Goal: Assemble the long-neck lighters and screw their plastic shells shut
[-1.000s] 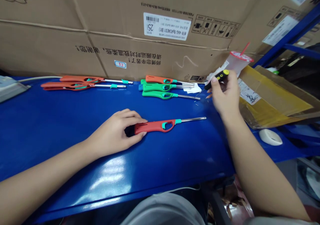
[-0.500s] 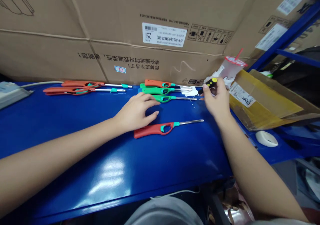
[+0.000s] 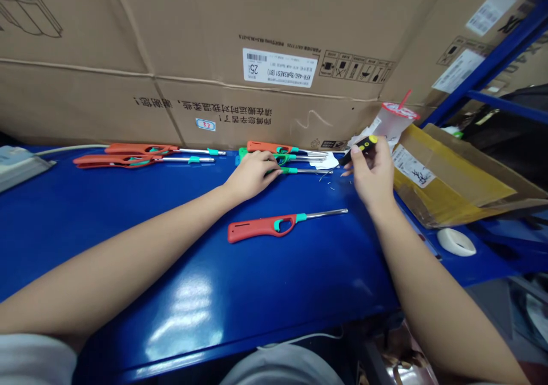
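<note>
**Left hand settling on the green lighters while the right keeps hold of a small screwdriver**

The left hand (image 3: 252,174) is resting on the stack of long-necked green plastic gas lighters (image 3: 285,158) near the back edge of the glossy blue worktop (image 3: 128,248), its fingers (image 3: 270,163) curling over the green handles; whether they are actually closing on one cannot be told. The right hand (image 3: 372,171) is pinching a short black screwdriver with a yellow cap (image 3: 362,144), fingers closed around its grip, the tip pointing down toward the back of the worktop, where a few tiny metal bits (image 3: 331,186) are lying beside a scrap of white paper (image 3: 326,161).

Nearer the front edge, a red plastic gas lighter with a teal trigger and a steel neck (image 3: 274,225) is lying free, touched by neither hand. Two more red lighters (image 3: 137,155) are lying toward the back left, beneath the big cardboard carton (image 3: 171,60). A white tape roll (image 3: 456,241) is sitting at the right edge.

Judging from this, the step in hand is picking a green lighter out of the stack. The next move is calling for a firm grasp on one handle only, without dragging its neighbours along, and for bringing it within reach of the screwdriver.
</note>
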Motion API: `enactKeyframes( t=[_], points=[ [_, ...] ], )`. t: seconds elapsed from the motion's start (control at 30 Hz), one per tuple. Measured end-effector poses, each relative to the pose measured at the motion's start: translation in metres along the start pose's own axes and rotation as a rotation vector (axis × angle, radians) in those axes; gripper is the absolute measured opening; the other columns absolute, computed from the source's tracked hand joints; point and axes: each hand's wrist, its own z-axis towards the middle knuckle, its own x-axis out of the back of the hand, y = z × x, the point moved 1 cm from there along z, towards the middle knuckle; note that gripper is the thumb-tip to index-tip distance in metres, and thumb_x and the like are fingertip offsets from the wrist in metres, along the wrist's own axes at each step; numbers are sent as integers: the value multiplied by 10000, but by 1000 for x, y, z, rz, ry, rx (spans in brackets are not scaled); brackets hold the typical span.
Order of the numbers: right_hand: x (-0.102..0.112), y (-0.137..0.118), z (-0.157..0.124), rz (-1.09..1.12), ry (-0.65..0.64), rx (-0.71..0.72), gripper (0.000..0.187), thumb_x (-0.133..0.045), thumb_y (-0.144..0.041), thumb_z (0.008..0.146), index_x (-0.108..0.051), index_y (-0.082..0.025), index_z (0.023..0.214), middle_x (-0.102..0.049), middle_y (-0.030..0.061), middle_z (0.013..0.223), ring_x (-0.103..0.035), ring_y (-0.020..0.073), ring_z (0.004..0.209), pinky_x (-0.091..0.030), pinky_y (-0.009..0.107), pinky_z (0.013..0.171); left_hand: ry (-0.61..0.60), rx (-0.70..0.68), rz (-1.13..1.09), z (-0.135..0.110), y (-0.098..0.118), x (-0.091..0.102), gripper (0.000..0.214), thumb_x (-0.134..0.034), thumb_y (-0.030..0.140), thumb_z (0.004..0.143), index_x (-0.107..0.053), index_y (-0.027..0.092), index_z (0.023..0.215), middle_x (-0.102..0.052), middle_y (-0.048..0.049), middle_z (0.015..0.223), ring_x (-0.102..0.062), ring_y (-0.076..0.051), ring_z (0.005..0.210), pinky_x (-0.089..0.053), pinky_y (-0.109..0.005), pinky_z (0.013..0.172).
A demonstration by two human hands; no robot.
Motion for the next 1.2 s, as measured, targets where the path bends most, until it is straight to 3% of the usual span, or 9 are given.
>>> enactKeyframes(
  t=[0.27,0.43,0.6,0.83,1.03,1.2],
  points=[
    [-4,1,-1,44,16,-5,463,-699,-680,860,-480,-287,968,-556,-14,825,-604,145,544,-562,323,447,51,-5,-8,4,-3,-7,273,-579,296,1043,-783,115,1046,-720,-162,1137,-676,-270,1056,-523,-412,956],
    [-4,2,-1,60,15,-14,472,-717,-674,847,-501,-278,985,-561,-15,846,-623,149,573,-573,333,466,42,-2,36,-1,1,-3,206,-666,305,985,-792,142,979,-721,-147,1186,-663,-297,1097,-504,-432,950],
    [-2,-1,0,137,90,-4,491,-738,-691,821,-513,-270,937,-585,-17,803,-598,136,526,-529,302,439,6,-50,90,1,13,2,247,-667,357,975,-781,166,1083,-698,-140,1257,-624,-326,1149,-465,-444,918],
    [5,-10,1,215,195,62,350,-732,-558,890,-517,-283,920,-578,-29,742,-528,131,485,-449,300,442,-164,-222,147,39,37,-15,308,-609,226,980,-756,194,1248,-663,-157,1275,-581,-329,1162,-410,-442,944],
    [6,-13,1,240,231,119,327,-729,-536,906,-524,-282,882,-571,-35,735,-505,121,461,-432,299,443,-184,-188,152,74,54,-29,320,-587,210,990,-750,167,1262,-644,-189,1267,-552,-345,1193,-396,-439,928],
    [5,-16,0,240,226,142,346,-733,-548,902,-522,-278,855,-526,-55,670,-484,108,408,-403,276,405,-196,-130,111,88,58,-36,244,-592,197,985,-787,177,1131,-651,-169,1244,-548,-332,1205,-397,-417,918]
  ],
)
